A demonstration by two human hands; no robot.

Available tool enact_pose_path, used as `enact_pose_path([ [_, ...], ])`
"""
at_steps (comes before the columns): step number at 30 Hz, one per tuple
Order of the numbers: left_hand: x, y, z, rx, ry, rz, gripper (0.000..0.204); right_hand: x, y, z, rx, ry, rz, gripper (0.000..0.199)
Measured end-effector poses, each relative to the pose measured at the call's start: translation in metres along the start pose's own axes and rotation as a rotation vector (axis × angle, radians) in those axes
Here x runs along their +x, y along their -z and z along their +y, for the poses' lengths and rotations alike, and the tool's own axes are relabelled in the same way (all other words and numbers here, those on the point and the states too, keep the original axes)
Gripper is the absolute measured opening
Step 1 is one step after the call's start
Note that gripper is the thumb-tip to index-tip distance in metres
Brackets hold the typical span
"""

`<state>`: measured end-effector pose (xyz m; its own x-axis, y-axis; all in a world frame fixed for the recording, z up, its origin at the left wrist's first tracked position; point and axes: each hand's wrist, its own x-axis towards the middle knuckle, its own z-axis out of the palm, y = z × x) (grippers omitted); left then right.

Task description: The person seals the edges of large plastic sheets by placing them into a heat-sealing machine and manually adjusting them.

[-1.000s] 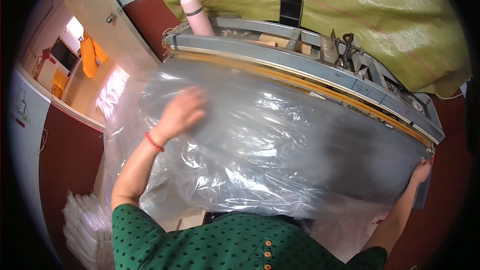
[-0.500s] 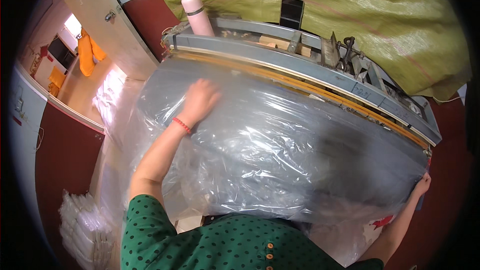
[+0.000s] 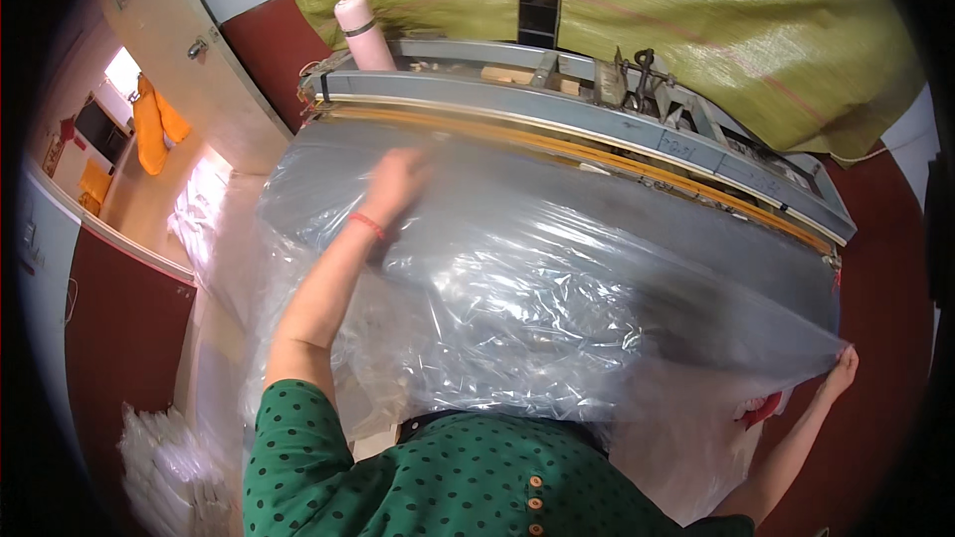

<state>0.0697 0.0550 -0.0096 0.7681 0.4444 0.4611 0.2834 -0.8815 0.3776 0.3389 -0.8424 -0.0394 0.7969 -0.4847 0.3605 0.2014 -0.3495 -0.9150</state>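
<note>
A wide sheet of clear plastic film [image 3: 517,288] lies crinkled and shiny over a grey surface in front of me and hangs over its near edge. My left hand [image 3: 398,184] is on or just above the film's far left part, its fingers smeared by motion; a red bead bracelet circles that wrist. At the far right my right hand [image 3: 844,368] pinches the film's corner and holds it out past the surface's end, pulled into a point. Beyond the film runs a long grey metal bar [image 3: 597,114] with orange strips [image 3: 557,149] along its near side.
Behind the bar stand a pink flask [image 3: 364,35], a dark phone [image 3: 538,18] and metal clamp parts [image 3: 642,80]. A yellow-green woven sheet [image 3: 696,30] hangs at the back. On the left are an open door [image 3: 179,50] and a stack of clear plastic bags [image 3: 164,467] on the floor.
My right hand has drawn the film's corner away from the bar's right end, tightening the film there. My left hand stays near the same part of the film. The view has shifted slightly.
</note>
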Motion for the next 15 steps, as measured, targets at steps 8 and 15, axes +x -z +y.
enact_pose_path([
  [8,0.027,0.031,-0.009,-0.546,0.164,0.319,0.017,0.022,-0.085,-0.045,-0.110,0.116,0.120,0.022],
  [15,0.054,-0.025,-0.077,-0.658,0.468,0.433,0.012,-0.005,-0.226,-0.026,-0.117,0.232,0.027,0.016],
])
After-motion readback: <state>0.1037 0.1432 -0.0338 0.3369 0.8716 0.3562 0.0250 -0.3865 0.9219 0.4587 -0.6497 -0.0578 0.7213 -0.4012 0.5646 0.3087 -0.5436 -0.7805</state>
